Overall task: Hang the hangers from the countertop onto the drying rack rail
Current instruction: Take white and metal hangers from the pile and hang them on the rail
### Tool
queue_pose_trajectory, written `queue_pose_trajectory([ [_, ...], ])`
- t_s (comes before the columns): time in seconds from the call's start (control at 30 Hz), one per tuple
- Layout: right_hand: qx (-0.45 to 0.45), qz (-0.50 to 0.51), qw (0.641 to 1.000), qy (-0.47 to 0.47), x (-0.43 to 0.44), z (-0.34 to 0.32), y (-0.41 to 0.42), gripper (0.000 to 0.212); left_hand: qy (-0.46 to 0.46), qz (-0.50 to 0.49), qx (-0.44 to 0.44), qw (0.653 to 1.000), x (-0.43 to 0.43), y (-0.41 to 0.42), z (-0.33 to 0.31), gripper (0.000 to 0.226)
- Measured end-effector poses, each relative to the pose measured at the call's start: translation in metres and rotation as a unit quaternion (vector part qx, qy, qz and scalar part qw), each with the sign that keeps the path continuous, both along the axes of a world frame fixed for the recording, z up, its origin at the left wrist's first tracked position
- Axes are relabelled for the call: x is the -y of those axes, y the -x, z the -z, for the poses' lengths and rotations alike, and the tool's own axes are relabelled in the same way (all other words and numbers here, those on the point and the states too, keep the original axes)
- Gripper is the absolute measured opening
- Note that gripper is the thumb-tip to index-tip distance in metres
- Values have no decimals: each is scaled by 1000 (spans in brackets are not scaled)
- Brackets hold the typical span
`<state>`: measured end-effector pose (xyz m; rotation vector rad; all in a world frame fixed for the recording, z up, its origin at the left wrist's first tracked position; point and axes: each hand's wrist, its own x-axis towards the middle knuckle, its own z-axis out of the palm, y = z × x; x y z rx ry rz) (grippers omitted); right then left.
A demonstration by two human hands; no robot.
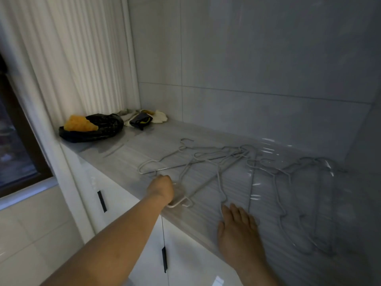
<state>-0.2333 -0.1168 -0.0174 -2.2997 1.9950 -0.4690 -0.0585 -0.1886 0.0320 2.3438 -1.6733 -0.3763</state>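
Observation:
Several thin grey wire hangers [206, 162] lie tangled on the grey countertop [123, 153], spreading from the middle to the far right [299, 178]. My left hand [161, 187] reaches over the counter's front edge and its curled fingers grip the bottom bar of the nearest hanger [181, 200]. My right hand [239, 226] lies flat on the countertop with straight fingers, touching a hanger's wire at the fingertips. No drying rack rail is in view.
A black bag with something orange in it [90, 126] and a pile of cloths [144, 117] sit at the counter's far left corner. Pleated white curtain [82, 58] hangs left. Grey tiled wall stands behind. White cabinet doors with black handles [102, 201] are below.

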Motion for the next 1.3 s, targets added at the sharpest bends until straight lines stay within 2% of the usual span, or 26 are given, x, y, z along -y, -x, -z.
queue_pose_trajectory([
  [0.13,-10,-9,1000,16,-1,1,1,55,29,-40,-174,984,0,-7,-6,23],
  [0.2,-8,-13,1000,14,-1,0,1,57,54,-61,-312,946,-6,-13,-10,33],
  [0.27,-18,-15,1000,11,0,2,3,57,79,-88,-411,904,-19,-21,-16,35],
  [0.33,-32,-8,999,21,4,5,3,55,93,-100,-441,887,-34,-30,-27,33],
  [0.43,-22,11,998,51,9,10,2,54,129,-117,-418,892,-58,-49,-42,23],
  [0.5,-21,16,998,62,8,12,1,53,148,-145,-428,880,-75,-65,-49,13],
  [0.63,-28,6,999,42,4,10,2,47,202,-200,-523,804,-114,-96,-59,27],
  [0.7,-41,4,999,30,-3,3,2,38,238,-205,-501,807,-134,-105,-60,26],
  [0.8,-97,13,995,25,-11,-13,3,49,291,-189,-342,873,-164,-111,-62,18],
  [0.83,-113,2,993,26,-13,-15,5,51,306,-179,-306,883,-175,-113,-65,17],
  [0.93,-87,0,996,34,-24,-26,5,50,327,-168,-258,893,-209,-120,-79,16],
  [1.0,-59,-5,992,110,-29,-38,-5,44,340,-162,-237,896,-232,-127,-89,17],
  [1.07,-18,-54,981,183,-34,-48,-21,36,354,-168,-224,892,-260,-133,-98,16],
  [1.13,20,-117,972,201,-50,-67,-48,29,367,-179,-201,891,-293,-143,-104,16],
  [1.3,78,-261,907,320,-119,-123,-132,27,403,-218,-143,878,-410,-171,-121,18],
])
